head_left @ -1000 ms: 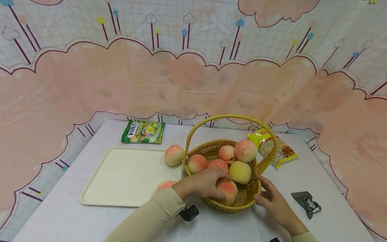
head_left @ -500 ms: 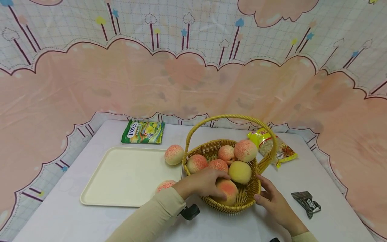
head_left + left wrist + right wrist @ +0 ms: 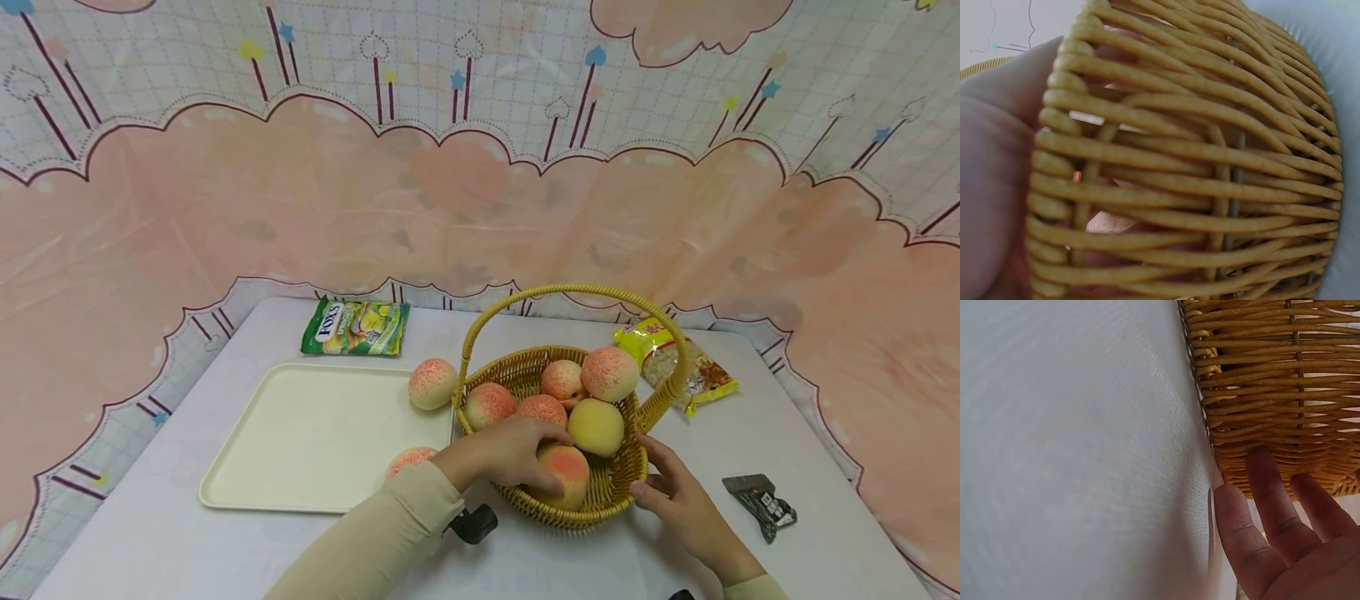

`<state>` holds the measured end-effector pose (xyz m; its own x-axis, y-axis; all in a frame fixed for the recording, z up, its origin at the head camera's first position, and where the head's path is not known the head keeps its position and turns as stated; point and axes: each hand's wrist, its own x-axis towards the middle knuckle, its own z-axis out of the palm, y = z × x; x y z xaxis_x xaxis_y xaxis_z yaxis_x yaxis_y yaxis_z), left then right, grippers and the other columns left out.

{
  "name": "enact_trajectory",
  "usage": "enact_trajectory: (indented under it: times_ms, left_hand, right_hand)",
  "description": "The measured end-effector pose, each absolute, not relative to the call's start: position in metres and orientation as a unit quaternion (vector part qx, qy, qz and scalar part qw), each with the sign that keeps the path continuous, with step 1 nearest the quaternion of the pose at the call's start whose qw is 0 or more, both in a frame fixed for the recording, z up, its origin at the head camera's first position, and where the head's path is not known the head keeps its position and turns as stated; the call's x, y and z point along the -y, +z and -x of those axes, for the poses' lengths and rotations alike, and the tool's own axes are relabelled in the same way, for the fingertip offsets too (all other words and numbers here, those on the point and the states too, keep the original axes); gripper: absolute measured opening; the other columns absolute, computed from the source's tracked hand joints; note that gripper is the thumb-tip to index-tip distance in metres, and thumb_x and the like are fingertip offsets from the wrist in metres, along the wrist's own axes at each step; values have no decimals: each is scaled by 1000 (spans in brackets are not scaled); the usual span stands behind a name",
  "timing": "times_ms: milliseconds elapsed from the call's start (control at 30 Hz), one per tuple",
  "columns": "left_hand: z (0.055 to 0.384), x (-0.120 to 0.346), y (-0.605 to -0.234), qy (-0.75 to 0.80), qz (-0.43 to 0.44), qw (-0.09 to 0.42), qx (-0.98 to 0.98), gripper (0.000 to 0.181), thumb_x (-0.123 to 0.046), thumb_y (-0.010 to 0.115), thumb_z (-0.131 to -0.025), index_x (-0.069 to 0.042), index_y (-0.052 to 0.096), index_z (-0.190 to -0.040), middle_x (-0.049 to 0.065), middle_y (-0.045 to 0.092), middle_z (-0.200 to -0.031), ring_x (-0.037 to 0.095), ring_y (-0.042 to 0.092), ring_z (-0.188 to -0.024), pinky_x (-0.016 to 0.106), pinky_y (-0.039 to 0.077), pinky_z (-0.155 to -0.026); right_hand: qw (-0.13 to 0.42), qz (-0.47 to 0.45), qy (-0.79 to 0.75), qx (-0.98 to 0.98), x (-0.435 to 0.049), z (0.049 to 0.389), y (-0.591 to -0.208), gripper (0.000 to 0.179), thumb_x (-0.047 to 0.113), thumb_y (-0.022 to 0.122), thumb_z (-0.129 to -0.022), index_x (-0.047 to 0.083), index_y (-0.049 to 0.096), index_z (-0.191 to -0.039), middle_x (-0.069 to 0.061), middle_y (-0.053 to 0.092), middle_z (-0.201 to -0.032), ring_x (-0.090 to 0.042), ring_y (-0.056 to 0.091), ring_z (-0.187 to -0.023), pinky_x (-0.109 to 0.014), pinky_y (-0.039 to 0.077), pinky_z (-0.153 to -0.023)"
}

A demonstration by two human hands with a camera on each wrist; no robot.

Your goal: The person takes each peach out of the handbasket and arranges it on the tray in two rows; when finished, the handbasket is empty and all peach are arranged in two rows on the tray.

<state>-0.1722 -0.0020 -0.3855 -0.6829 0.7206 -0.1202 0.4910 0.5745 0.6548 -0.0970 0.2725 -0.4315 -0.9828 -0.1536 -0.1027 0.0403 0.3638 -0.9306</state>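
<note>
My left hand (image 3: 517,450) reaches over the near left rim of a yellow wicker basket (image 3: 558,518) and holds a peach (image 3: 570,471) with an orange-red top, thumb and fingers round its sides. In the left wrist view the basket's woven wall (image 3: 1197,187) hides most of the fingers. My right hand (image 3: 678,504) is at the basket's right side, thumb and index finger at the rim. The right wrist view has its extended fingers (image 3: 1275,500) against the outer weave. A yellow peach (image 3: 596,427) and several pink-speckled peaches (image 3: 489,406) lie in the basket.
A cream tray (image 3: 300,442) lies left of the basket. One loose peach (image 3: 432,383) sits at its far right corner; another peach (image 3: 410,459) is partly hidden by the left sleeve. Around stand a green candy bag (image 3: 356,327), a yellow snack bag (image 3: 697,371) and a black packet (image 3: 761,504).
</note>
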Motion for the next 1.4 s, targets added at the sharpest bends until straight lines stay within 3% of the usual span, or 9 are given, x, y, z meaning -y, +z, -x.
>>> enact_trajectory:
  times_ms: [467, 767, 1067, 1267, 1400]
  left_hand:
    - [171, 9, -382, 384, -350, 188, -834, 54, -28, 85, -78, -18, 65, -128, -11, 60, -122, 3, 55, -106, 24, 45, -94]
    - [167, 19, -365, 422, -363, 164, -814, 57, -21, 81, -81, -16, 58, -133, -4, 56, -129, 10, 53, -113, 28, 44, -98]
    - [161, 39, -351, 440, -367, 146, -807, 56, -21, 80, -81, -22, 59, -133, -7, 58, -127, 11, 55, -104, 29, 48, -89]
    - [156, 56, -346, 445, -382, 112, -802, 57, -16, 79, -80, -14, 61, -134, -4, 58, -130, 14, 50, -114, 31, 47, -93]
    - [151, 72, -344, 460, -366, 120, -800, 56, -16, 79, -81, -14, 59, -133, -2, 55, -128, 17, 53, -112, 33, 51, -88]
  right_hand:
    - [81, 38, -550, -830, -271, 97, -432, 66, 16, 60, -101, 6, 24, -156, -37, 24, -153, -42, 56, -117, -30, 54, -82]
    - [80, 39, -550, -830, -271, 98, -431, 66, 16, 60, -101, 5, 24, -156, -38, 25, -153, -44, 55, -118, -31, 54, -83]
    - [84, 36, -550, -830, -270, 98, -430, 67, 17, 60, -101, 6, 23, -156, -37, 23, -153, -45, 55, -120, -33, 54, -84]
    - [84, 34, -550, -830, -271, 97, -430, 66, 17, 59, -102, 6, 23, -156, -37, 22, -154, -45, 54, -120, -35, 54, -84]
    - [86, 36, -550, -830, -271, 98, -430, 66, 16, 59, -102, 6, 23, -156, -37, 22, -154, -44, 55, -119, -35, 54, -84]
